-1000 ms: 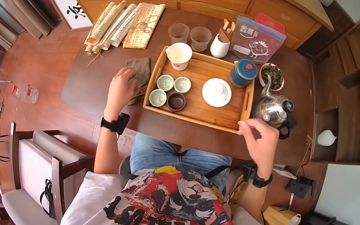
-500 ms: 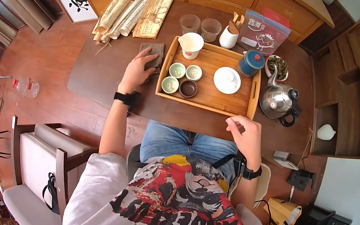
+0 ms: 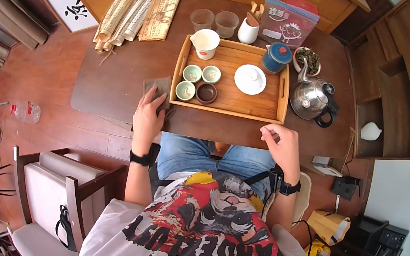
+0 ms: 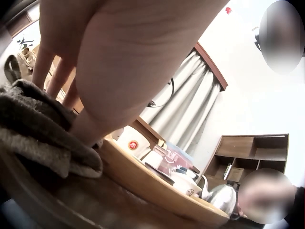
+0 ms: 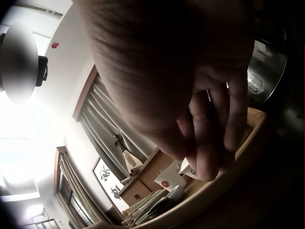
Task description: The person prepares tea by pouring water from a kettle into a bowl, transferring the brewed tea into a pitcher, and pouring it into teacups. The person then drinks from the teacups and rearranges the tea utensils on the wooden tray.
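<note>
My left hand (image 3: 149, 119) lies on a brown-grey cloth (image 3: 150, 84) at the table's front left, beside the tray's near left corner. Its fingers stretch over the cloth; in the left wrist view the cloth (image 4: 47, 143) is bunched in thick folds by the thumb. Loosely curled and holding nothing, my right hand (image 3: 284, 146) is just in front of the tray's near right corner. The wooden tray (image 3: 232, 100) carries a white pitcher (image 3: 206, 46), three pale green cups (image 3: 191, 73), a dark brown cup (image 3: 206, 93), a white lidded bowl (image 3: 250, 80) and a blue canister (image 3: 276, 59).
Right of the tray stand a steel kettle (image 3: 310, 98) and a dish of dark leaves (image 3: 307, 60). Behind it are two clear glasses (image 3: 226, 25), a white holder with wooden tools (image 3: 248, 31) and a printed bag (image 3: 287, 26). Bamboo scrolls (image 3: 126, 15) lie at the back left.
The left hand and the cloth have slid along the tray's left side toward the body. My right hand has come off the tray's near right corner to the table's front edge.
</note>
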Demonstrator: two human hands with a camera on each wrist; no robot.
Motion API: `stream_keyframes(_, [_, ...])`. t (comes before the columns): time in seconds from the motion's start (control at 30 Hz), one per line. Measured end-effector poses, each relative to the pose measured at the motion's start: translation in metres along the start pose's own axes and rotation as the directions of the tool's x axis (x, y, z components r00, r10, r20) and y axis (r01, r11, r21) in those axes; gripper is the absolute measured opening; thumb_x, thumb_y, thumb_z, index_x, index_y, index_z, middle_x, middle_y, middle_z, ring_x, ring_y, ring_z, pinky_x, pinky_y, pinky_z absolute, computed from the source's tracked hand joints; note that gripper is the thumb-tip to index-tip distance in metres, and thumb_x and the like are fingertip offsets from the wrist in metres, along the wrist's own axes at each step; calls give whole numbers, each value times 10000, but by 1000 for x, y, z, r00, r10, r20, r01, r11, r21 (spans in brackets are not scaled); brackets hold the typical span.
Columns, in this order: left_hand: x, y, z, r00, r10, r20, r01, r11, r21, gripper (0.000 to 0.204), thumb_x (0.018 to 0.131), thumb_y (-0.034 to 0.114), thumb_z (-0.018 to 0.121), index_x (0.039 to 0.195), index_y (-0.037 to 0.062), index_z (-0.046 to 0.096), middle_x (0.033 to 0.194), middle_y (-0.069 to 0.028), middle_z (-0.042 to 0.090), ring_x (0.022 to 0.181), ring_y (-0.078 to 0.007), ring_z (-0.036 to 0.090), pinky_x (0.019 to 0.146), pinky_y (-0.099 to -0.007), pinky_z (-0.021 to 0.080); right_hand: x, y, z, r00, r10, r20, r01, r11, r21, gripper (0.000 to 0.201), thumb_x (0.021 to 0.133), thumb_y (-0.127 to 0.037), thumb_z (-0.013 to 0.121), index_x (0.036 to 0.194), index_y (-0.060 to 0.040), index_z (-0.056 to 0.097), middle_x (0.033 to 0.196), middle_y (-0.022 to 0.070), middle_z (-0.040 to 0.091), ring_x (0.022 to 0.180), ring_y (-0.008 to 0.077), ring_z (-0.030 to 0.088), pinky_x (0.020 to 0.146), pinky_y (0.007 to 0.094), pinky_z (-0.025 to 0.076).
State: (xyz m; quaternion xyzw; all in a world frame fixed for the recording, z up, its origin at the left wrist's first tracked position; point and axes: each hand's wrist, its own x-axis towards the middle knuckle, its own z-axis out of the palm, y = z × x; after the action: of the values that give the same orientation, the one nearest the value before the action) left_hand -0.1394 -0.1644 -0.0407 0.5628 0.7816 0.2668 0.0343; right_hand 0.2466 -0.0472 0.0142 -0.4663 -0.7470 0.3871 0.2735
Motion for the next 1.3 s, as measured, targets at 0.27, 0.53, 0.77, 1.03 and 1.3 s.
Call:
stream_keyframes(0.27, [-54,65,-1,992,97,75,-112,966,232,381,850,46,699,1217,58,797,1318,-204,705,1093,-403,722,821,-494,661,-6,43,-38,976,79,-205,-89,995,-42,174,1041,-134,758,1009,34,790,766,116,787,687,172,774,665,305,584])
stream_keyframes(0.53, [-57,151,32,885,394,246,-409,913,9,414,811,57,728,1221,51,776,1349,-206,701,1072,-360,718,805,-451,663,-24,77,-72,915,190,-357,-210,978,-18,183,1051,-150,754,1039,28,798,789,102,801,707,140,767,676,295,578])
stream_keyframes(0.77, [-31,229,103,693,633,345,-594,772,-224,419,835,62,771,1254,34,771,1452,-197,659,1223,-353,684,959,-436,641,-32,86,-94,821,189,-538,-215,976,15,205,1071,-176,746,1058,20,801,820,103,808,752,132,773,704,283,571])
stream_keyframes(1.03, [2,306,171,595,783,180,-692,613,-382,458,844,25,719,1299,38,773,1530,-192,629,1310,-338,655,1039,-410,618,-27,88,-87,859,204,-470,-203,978,53,147,1051,-116,749,1092,18,792,904,120,814,801,166,785,741,308,593])
stream_keyframes(1.3, [6,266,132,541,779,316,-649,626,-432,472,851,16,724,1320,56,766,1602,-154,614,1443,-327,615,1147,-423,565,-37,73,-65,972,112,-208,-114,994,4,201,962,-43,772,1160,-2,770,1030,187,795,881,321,805,786,392,624])
